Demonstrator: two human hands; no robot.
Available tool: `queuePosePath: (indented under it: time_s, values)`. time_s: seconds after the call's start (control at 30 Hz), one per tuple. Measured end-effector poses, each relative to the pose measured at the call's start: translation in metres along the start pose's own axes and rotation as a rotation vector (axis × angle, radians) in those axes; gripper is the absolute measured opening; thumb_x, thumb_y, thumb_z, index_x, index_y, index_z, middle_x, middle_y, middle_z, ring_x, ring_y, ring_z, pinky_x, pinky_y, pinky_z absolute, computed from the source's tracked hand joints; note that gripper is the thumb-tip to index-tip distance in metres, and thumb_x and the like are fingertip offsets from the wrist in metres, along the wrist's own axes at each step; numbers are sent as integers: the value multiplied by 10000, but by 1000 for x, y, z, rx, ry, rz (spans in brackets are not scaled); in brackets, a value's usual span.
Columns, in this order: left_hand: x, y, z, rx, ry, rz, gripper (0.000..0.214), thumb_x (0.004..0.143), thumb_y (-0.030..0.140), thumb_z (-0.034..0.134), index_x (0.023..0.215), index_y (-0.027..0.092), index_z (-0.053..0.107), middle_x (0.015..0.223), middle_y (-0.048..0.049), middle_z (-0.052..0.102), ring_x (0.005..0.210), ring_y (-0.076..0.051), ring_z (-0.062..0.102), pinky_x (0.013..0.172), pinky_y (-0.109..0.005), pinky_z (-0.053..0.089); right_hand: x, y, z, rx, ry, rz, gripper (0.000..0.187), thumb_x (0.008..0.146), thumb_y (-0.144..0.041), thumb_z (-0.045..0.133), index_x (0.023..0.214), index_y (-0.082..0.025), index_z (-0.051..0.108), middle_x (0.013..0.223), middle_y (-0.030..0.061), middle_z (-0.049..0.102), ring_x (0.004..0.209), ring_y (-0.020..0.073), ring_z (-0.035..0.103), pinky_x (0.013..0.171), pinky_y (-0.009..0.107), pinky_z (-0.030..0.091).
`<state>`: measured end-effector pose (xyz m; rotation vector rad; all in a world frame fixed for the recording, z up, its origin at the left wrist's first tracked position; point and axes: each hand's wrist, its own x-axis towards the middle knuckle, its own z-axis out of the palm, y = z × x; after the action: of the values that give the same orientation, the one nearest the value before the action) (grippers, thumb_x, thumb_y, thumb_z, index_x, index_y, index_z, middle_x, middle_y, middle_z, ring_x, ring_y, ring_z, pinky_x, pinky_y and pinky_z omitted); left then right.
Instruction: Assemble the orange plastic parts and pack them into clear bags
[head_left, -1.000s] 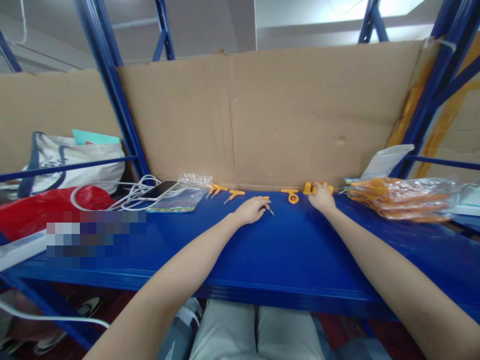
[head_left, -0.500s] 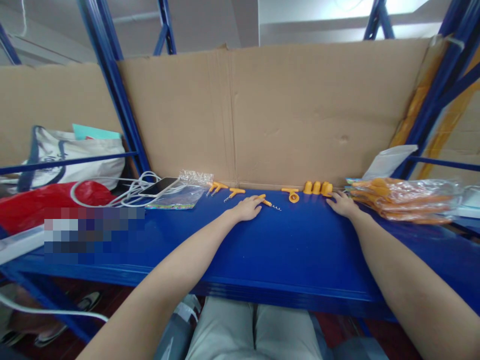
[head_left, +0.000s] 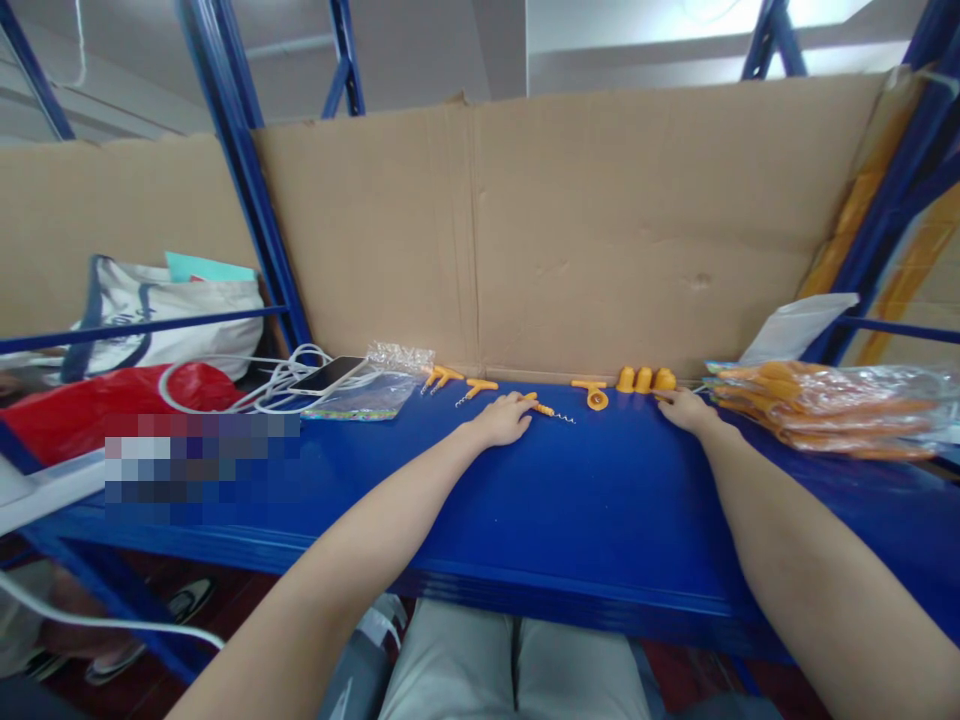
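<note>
My left hand (head_left: 504, 420) lies on the blue shelf with its fingers closed over the yellow-orange handle of a corkscrew (head_left: 546, 409). Its metal spiral points right. My right hand (head_left: 685, 411) rests farther right, fingers stretched out, the tips beside the rightmost orange cap (head_left: 664, 380); whether they touch it I cannot tell. Two more orange caps, a middle one (head_left: 643, 380) and a left one (head_left: 625, 379), stand in the same row. Between my hands a corkscrew (head_left: 590, 385) lies with its T-handle at the back and a cap (head_left: 597, 400) facing me. Left of my left hand lies another corkscrew (head_left: 477, 389).
More corkscrews (head_left: 444, 375) lie beside a clear plastic bag (head_left: 367, 397). A phone (head_left: 330, 374) and white cables (head_left: 274, 385) are farther left, near a red bag (head_left: 199, 388). Plastic-wrapped orange items (head_left: 825, 405) lie at right. A cardboard sheet (head_left: 585, 230) closes the back.
The view has shifted slightly, so the scene sits a little farther right. My right hand's fingers are closer together. My left hand stays at the same corkscrew.
</note>
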<state>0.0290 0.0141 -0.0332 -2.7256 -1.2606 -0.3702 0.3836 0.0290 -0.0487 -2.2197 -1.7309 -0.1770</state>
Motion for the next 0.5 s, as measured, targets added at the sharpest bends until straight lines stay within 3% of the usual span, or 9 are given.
queuePosePath:
  time_s: [0.1,0.27,0.5]
  values:
    - [-1,0,-3,21,48,1,424,908,240,413,1307,151,526,1211,-124,592,1131,-232,572,1001,-343,423,-7,4,-2,27,138,-54,409,878,-349,403,1150,-206,672,1225,171,592,1105,340,585,881,498,486]
    - [1,-5,-3,-15,27,-102,437,894,256,428,1309,167,528,1249,-96,616,1146,-218,581,988,-310,438,-18,4,-11,87,296,-111,338,891,-335,386,1005,-188,668,1126,214,590,958,382,630,790,555,476]
    - [-1,-8,-9,-2,-55,-203,473,867,228,441,1335,223,507,1262,-58,626,1164,-224,577,988,-324,444,-15,-24,-18,124,510,-250,269,882,-269,345,1067,-198,527,1063,200,604,931,348,629,760,517,488]
